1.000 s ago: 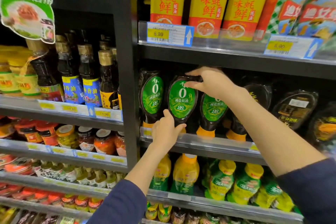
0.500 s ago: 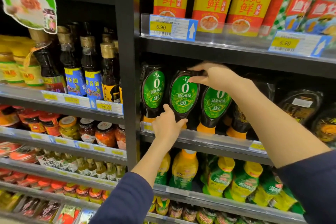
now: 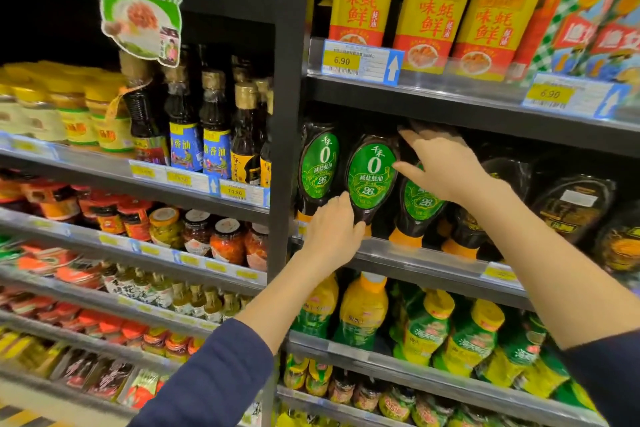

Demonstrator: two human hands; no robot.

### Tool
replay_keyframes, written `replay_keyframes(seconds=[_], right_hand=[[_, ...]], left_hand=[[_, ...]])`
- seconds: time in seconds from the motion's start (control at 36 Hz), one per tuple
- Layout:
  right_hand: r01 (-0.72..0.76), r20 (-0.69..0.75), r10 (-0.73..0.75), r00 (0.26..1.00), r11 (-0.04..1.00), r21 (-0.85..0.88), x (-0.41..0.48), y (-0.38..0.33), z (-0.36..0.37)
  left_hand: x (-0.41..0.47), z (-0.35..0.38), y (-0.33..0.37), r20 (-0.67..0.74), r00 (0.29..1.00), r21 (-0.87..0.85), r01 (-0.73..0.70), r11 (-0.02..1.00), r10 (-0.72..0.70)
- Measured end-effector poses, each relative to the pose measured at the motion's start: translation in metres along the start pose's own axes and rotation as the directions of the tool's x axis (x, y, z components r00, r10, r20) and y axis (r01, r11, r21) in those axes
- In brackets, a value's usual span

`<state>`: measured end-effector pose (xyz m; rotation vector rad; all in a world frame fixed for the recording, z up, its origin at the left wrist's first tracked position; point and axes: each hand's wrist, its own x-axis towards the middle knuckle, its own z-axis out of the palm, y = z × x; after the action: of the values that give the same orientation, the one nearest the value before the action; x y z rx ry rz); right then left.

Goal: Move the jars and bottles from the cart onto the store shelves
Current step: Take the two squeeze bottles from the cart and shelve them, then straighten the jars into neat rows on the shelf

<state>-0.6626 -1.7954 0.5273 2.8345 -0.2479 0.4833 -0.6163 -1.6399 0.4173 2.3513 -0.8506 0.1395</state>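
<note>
One bottle (image 3: 372, 177) has left fingers (image 3: 341, 204) curled round its neck, right fingers (image 3: 412, 139) spread beside.

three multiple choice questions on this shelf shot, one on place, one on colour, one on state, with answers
1. Where is the left hand?
A) at the low end of the middle green-label bottle
B) on a jar
C) on a price tag

2. What colour are the green-label bottles' caps?
A) white
B) blue
C) orange

3. How do the green-label bottles stand?
A) lying flat
B) cap down
C) cap up

Answers:
1 A, its thumb lies against that bottle's narrow lower end.
2 C, orange shows under the dark bodies.
3 B, the caps sit at the bottom, on the shelf.
</note>
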Motion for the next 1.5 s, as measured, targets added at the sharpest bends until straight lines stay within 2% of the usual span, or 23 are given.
replay_keyframes(seconds=[0.11, 0.25, 0.39, 0.5, 0.69, 0.97, 1.11, 1.5], right_hand=[[-0.039, -0.044, 0.038, 0.998, 0.998, -0.04, -0.019, -0.006, -0.004], [-0.14, -0.042, 0.139, 0.989, 0.99, -0.019, -0.055, -0.027, -0.009], [-0.245, 0.041, 0.248, 0.968, 0.968, -0.059, -0.097, -0.069, -0.011], [-0.301, 0.145, 0.309, 0.94, 0.951, -0.078, -0.124, -0.118, -0.014], [-0.262, 0.286, 0.267, 0.92, 0.963, -0.055, -0.136, -0.201, -0.024], [0.003, 0.343, 0.052, 0.938, 0.988, -0.157, -0.083, -0.293, -0.034], [0.082, 0.288, -0.054, 0.956, 0.993, -0.083, -0.041, -0.325, -0.026], [0.323, 0.266, -0.328, 0.907, 0.944, 0.063, 0.07, -0.398, -0.03]], left_hand=[[-0.013, -0.018, -0.005, 0.091, 0.989, 0.016, -0.118, 0.993, 0.116], [-0.037, -0.048, -0.025, 0.225, 0.923, 0.005, -0.322, 0.947, 0.313], [-0.068, -0.084, -0.063, 0.296, 0.853, 0.058, -0.465, 0.883, 0.43], [-0.094, -0.12, -0.098, 0.347, 0.815, 0.107, -0.526, 0.844, 0.464], [-0.127, -0.186, -0.161, 0.383, 0.829, 0.239, -0.516, 0.823, 0.409], [-0.138, -0.263, -0.251, 0.364, 0.901, 0.429, -0.387, 0.816, 0.236], [-0.133, -0.294, -0.285, 0.332, 0.928, 0.525, -0.329, 0.784, 0.168], [-0.085, -0.354, -0.363, 0.231, 0.973, 0.638, -0.172, 0.751, 0.026]])
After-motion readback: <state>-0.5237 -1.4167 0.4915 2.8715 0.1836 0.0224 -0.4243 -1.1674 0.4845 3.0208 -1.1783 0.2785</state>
